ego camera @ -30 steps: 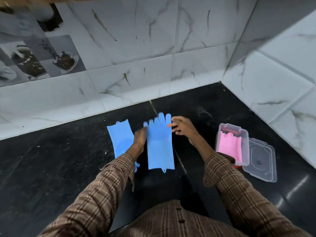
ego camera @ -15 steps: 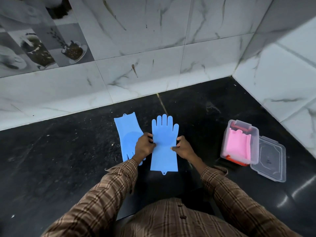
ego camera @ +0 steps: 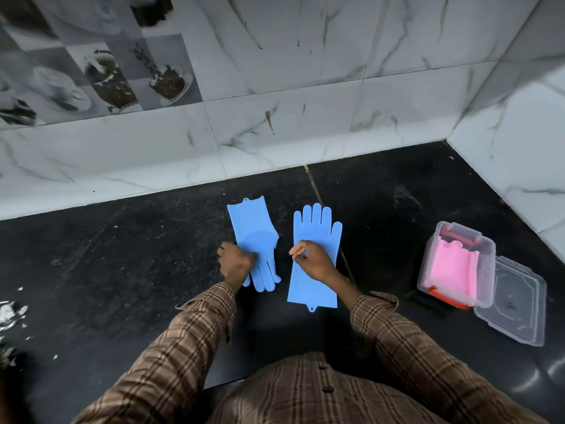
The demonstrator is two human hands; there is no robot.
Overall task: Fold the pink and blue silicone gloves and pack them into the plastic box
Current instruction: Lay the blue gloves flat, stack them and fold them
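Note:
Two blue silicone gloves lie flat on the black counter. The left blue glove (ego camera: 253, 237) has its fingers pointing toward me; my left hand (ego camera: 234, 261) rests closed on its left edge near the palm. The right blue glove (ego camera: 316, 231) has its fingers pointing at the wall; my right hand (ego camera: 313, 260) presses on its middle with the fingers curled. The clear plastic box (ego camera: 486, 261) stands open at the right with folded pink gloves (ego camera: 454, 267) inside.
The box's clear lid (ego camera: 516, 307) lies just right of the box. Marble-tiled walls close the counter at the back and right. White crumbs (ego camera: 10, 313) lie at the far left edge. My plaid sleeves fill the near foreground.
My left hand left the right glove and moved onto the left glove. My right hand shifted from the right glove's edge onto its middle. The camera tilted a little.

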